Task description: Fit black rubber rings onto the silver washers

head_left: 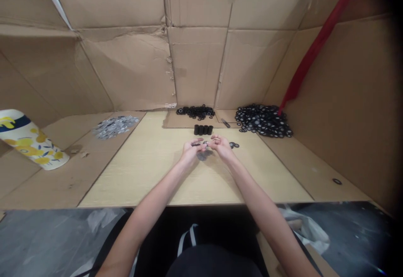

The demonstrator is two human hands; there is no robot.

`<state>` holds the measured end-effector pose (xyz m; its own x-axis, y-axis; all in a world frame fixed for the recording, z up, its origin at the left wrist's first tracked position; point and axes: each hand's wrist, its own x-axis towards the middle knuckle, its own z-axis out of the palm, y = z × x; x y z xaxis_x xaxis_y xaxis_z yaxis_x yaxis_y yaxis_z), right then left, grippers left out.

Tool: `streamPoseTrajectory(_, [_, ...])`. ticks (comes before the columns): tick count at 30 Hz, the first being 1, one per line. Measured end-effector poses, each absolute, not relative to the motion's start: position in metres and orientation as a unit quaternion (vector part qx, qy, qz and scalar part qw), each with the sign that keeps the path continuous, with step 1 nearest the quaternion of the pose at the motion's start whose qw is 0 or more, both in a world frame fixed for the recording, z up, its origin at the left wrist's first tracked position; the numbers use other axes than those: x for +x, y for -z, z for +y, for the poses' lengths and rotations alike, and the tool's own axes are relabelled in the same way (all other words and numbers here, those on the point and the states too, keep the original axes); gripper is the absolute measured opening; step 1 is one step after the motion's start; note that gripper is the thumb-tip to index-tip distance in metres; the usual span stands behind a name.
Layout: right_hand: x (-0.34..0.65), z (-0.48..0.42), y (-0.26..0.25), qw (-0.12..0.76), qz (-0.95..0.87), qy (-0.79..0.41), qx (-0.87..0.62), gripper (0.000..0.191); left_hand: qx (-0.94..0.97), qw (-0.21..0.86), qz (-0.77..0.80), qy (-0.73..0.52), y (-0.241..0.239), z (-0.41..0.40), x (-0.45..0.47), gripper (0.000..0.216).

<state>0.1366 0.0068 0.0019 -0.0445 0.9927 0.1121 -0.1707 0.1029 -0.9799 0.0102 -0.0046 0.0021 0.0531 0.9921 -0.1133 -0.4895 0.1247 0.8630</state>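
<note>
My left hand (189, 151) and my right hand (222, 147) come together over the middle of the board, fingertips pinched and almost touching. A small dark ring-like piece (205, 142) shows between the fingertips; its details are too small to make out. Another dark piece (195, 145) lies against the fingers of my left hand. Several flat grey discs (204, 156) rest on the board just under the hands. Beside my right hand lie a few black rings (233, 145) with pale centres. Short black stacks (203, 130) stand in a row just beyond my fingers.
Grey discs form a pile (115, 126) at left, near a patterned tumbler (37, 145). Black rings are heaped at back centre (197, 111) and back right (262, 121). A utility knife (225, 122) lies between them. Cardboard walls (198, 67) enclose the table; a red strip (315, 58) hangs right.
</note>
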Motion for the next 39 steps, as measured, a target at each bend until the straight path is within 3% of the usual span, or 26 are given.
streamPoseTrajectory(13, [0.138,-0.004,-0.009,0.499,-0.593,-0.499,-0.388,0.039,0.405,0.629,0.341,-0.569,0.0,0.002,-0.003,0.035])
streamPoseTrajectory(23, [0.13,0.0,-0.006,0.569,-0.514,-0.501,-0.401,0.044,0.447,0.566,0.379,-0.58,0.001,0.003,-0.003,0.031])
streamPoseTrajectory(32, [0.127,0.002,-0.001,0.585,-0.49,-0.5,-0.411,0.042,0.438,0.587,0.391,-0.558,0.0,-0.003,0.002,0.041])
streamPoseTrajectory(39, [0.126,0.006,0.007,0.593,-0.455,-0.538,-0.39,0.046,0.476,0.573,0.412,-0.524,-0.003,-0.005,0.004,0.036])
